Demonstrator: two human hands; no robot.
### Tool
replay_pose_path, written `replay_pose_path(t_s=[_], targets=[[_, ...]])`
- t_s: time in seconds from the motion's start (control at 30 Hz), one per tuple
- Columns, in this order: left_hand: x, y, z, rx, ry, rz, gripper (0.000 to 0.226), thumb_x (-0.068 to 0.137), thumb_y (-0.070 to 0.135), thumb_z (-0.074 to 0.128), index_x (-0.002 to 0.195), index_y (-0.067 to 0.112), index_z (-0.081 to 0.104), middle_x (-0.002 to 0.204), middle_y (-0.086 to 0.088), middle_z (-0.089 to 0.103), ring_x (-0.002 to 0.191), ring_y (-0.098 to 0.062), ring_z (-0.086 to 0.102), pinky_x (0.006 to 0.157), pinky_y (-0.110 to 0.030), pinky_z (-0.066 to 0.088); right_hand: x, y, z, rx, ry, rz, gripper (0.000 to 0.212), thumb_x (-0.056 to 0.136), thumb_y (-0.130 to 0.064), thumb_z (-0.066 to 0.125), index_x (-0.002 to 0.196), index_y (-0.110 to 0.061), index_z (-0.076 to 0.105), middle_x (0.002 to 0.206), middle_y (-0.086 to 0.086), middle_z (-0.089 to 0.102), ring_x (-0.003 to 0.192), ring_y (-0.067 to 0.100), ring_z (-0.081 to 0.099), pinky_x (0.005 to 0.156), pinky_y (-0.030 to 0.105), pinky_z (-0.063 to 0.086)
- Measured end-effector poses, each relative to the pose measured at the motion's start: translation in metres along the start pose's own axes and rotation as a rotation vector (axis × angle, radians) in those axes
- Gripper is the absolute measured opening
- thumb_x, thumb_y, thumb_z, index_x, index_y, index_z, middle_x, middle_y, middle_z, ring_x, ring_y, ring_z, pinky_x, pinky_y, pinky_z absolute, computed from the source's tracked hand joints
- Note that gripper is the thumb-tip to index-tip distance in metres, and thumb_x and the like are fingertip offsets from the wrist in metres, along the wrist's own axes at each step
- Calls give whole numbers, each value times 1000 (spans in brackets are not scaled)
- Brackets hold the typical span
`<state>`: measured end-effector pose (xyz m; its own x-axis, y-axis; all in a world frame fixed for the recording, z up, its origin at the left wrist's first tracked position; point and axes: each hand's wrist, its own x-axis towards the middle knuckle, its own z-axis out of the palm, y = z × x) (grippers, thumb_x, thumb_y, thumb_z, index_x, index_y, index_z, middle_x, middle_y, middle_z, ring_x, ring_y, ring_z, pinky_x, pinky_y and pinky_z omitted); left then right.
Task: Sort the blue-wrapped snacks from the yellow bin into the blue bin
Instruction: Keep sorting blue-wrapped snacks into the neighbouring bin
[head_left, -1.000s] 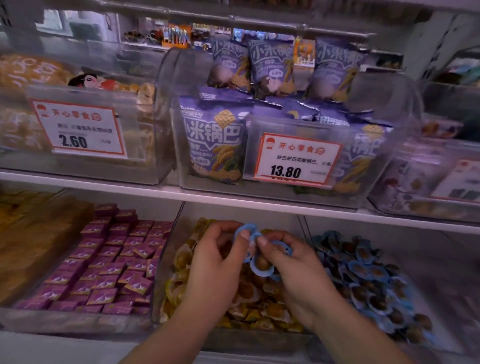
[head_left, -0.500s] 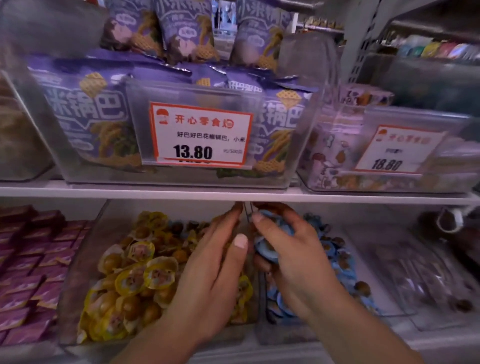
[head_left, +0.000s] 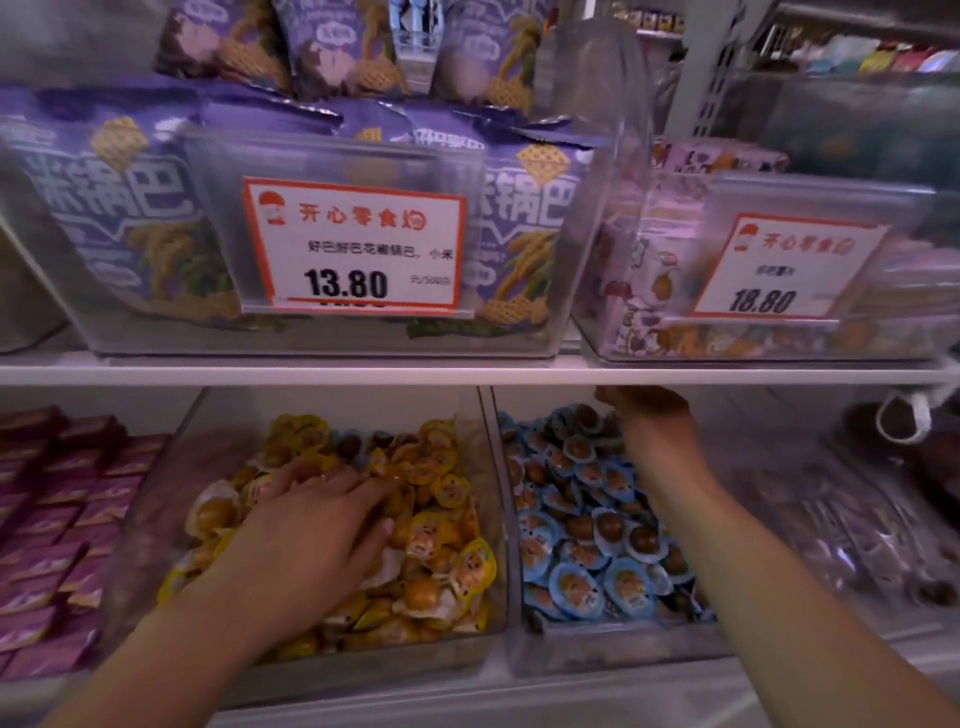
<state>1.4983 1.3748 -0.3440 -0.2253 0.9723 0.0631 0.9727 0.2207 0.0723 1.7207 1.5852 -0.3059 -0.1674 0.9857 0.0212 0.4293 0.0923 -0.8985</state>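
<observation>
On the lower shelf (head_left: 467, 375) two clear bins stand side by side. The yellow bin (head_left: 498, 519) on the left holds yellow-wrapped snacks; a few bluish wrappers (head_left: 347, 435) seem to lie at its far end, though blur makes that uncertain. The blue bin (head_left: 519, 644) on the right is heaped with blue-wrapped snacks (head_left: 576, 587).

The left hand (head_left: 317, 525) lies spread, palm down, on the yellow heap, fingers reaching toward the far right, pinching nothing that can be seen. The right hand (head_left: 649, 415) hangs over the far end of the blue bin under the shelf edge; its fingers are in shadow, so whether it holds anything cannot be told.

The snacks look small, light and individually sealed in slick, crinkly film around a firm core. They would probably slide in a loose heap, so pinching a flat wrapper rim with the fingertips seems the surest hold.
</observation>
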Motion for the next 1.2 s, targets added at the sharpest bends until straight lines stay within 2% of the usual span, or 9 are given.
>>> replay_pose_path(t_s=[0.1,0.2,0.37,0.47,0.6,0.73,0.87,1.1,1.2], targets=[[-11,-10,-5,30,-8,-2,51,89,58,26,125,41,58,129,21,57,123,-8,54,114,-41,27,-34,-15,16,-200,-9,-372,24,100,-19,50,110,-11,70,112,11,70,109,27,62,86,20,40],[-23,-25,-12,22,19,-17,60,88,61,18,126,40,58,135,20,54,132,-9,47,114,-43,27,-72,-39,45,-183,-219,-649,26,91,-29,49,104,-27,71,103,-8,72,99,4,63,86,15,46],[-39,-30,-10,-27,37,40,59,93,54,20,135,33,54,145,10,49,143,-18,35,114,-44,26,-45,-79,137,-581,-677,-526,38,94,-24,48,132,-28,55,136,0,57,115,14,55,87,19,39],[-47,-33,-3,-63,47,93,46,94,37,34,139,34,45,149,13,40,148,-14,21,117,-35,17,-13,-83,184,-777,-837,-439,59,91,-23,57,147,-25,40,154,5,40,137,21,42,108,26,35],[-53,-41,-2,-104,98,83,45,95,40,31,137,33,44,148,13,40,149,-11,17,119,-43,8,-5,-65,214,-975,-982,-520,63,75,-57,58,137,-49,44,146,-3,51,128,19,51,107,38,41],[-54,-40,2,-123,107,87,44,96,38,35,139,30,44,149,4,40,150,-17,16,120,-47,3,3,-59,226,-1006,-1026,-509,59,74,-65,60,131,-52,48,138,-7,57,114,11,56,101,35,44],[-55,-42,4,-157,121,95,42,97,36,36,138,28,44,150,1,39,150,-21,16,120,-51,6,4,-56,246,-1177,-922,-566,83,66,-76,54,140,-45,32,134,7,45,118,32,53,101,48,46],[-55,-42,5,-174,171,97,42,97,35,38,137,27,45,146,-2,43,149,-24,19,119,-49,8,3,-57,251,-1093,-1045,-579,31,78,-54,64,104,-38,61,114,2,67,91,16,62,82,30,46],[-53,-42,7,-180,176,92,42,97,36,37,137,28,46,145,-1,44,149,-23,18,119,-49,9,1,-53,250,-1075,-992,-642,44,79,-55,63,117,-33,60,122,1,65,104,21,62,90,32,47]])
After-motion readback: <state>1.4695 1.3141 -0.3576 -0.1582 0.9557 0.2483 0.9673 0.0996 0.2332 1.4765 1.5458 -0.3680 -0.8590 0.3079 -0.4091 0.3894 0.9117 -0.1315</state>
